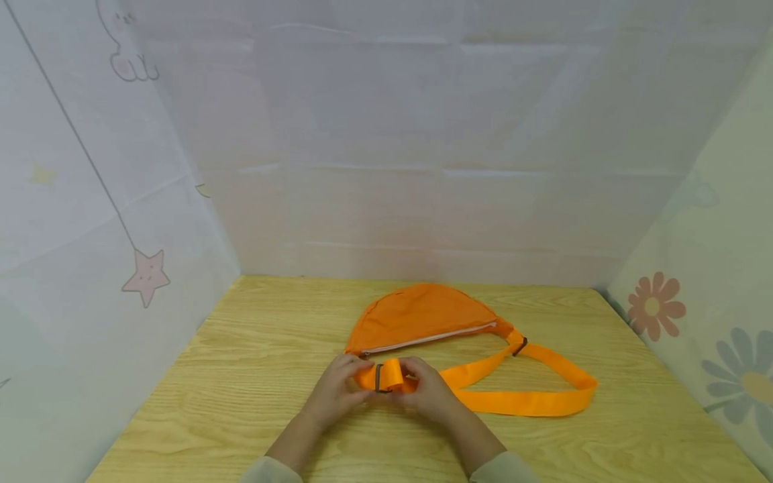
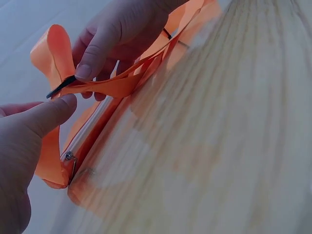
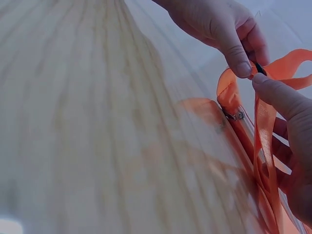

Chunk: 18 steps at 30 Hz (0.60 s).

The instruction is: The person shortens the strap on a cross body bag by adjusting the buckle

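An orange waist bag [image 1: 423, 315] lies on the table with its pale zipper [image 1: 435, 339] toward me. Over its near left corner, my left hand [image 1: 338, 392] pinches the bright orange strap [image 1: 365, 379] beside a dark slider buckle [image 1: 378, 378]. My right hand [image 1: 431, 392] grips the strap from the other side, its thumb close to the buckle. A loop of webbing [image 2: 52, 48] stands up from the slider in the left wrist view. In the right wrist view, the zipper pull [image 3: 238, 115] hangs below both hands. Fingers partly hide the strap.
The rest of the strap [image 1: 525, 404] loops out over the wooden table [image 1: 241, 402] to the right. A second dark buckle [image 1: 520, 346] sits near the bag's right end. Pale printed cloth walls [image 1: 423, 168] enclose the table at the back and sides.
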{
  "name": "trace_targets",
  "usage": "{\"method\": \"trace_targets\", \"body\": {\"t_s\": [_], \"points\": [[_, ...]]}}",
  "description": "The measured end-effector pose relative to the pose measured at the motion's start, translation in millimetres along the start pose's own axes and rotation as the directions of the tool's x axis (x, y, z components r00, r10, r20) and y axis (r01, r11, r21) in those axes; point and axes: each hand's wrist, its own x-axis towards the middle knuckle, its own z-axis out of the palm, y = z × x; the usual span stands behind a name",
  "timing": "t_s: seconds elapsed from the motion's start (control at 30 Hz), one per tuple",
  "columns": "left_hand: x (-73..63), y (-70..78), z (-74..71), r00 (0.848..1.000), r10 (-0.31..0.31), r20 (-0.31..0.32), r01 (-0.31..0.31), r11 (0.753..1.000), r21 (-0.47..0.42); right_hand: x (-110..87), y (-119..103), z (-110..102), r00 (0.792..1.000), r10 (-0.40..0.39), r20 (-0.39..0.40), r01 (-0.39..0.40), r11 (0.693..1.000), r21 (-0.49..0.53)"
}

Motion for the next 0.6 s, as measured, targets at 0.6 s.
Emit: {"method": "trace_targets", "body": {"t_s": [0.6], "points": [[1.2,6.1,0.0,0.991,-0.101,0.092,0.1,0.995,0.007,0.6,-0.3,3.4,0.999,-0.038,0.003,0.038,0.998,-0.059]]}}
